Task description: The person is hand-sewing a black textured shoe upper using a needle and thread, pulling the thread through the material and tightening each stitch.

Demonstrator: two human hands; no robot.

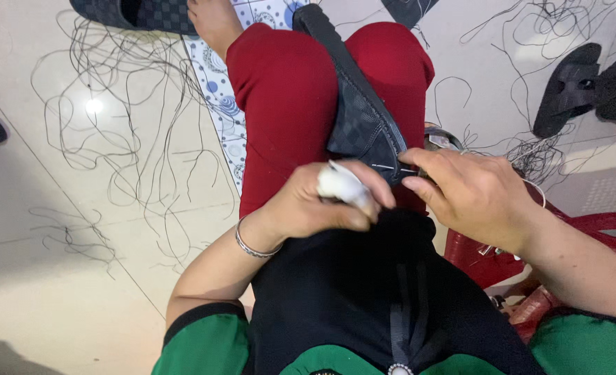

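A: What do the fingers hold?

B: Right hand (476, 198) fingers pinch a thin metal needle (393, 167) at the dark checkered leather sandal strap (358, 114); left hand (322, 203) fingers, one bandaged, close just beside it.

A: Around them?

B: Black loose threads (124, 149) on the floor, a red plastic chair (495, 253) behind the right fingers.

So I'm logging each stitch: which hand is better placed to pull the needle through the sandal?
Probably the right hand: its fingertips already pinch at the needle by the sandal edge. The left hand, one finger wrapped in white, sits behind it.
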